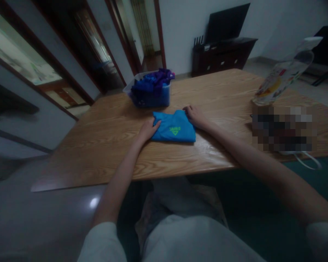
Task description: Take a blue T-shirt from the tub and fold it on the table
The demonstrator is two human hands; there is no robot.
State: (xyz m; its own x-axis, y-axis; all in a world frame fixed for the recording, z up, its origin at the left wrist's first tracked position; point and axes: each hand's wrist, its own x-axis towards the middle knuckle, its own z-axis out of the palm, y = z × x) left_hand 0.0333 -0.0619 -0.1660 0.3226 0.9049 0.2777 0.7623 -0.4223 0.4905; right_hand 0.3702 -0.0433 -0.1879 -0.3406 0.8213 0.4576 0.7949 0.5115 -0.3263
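Observation:
A bright blue folded shirt (171, 133) with a green triangular logo and lettering lies flat on the wooden table, close to its front edge. My left hand (148, 129) grips its left side, the thumb on top and the other fingers largely hidden at the edge. At the far right corner, the curled fingers of my right hand (194, 115) hold the fabric. Beyond the shirt, slightly to the left, stands a translucent plastic bin (129, 91) heaped with blue and purple clothes (153, 83).
The wooden table (104, 145) spans the view. A large clear bottle (278, 80) with a white cap stands at the right, near a pixelated patch and a white cable (307, 160). A dark cabinet (222, 56) carrying a television (226, 23) is against the back wall.

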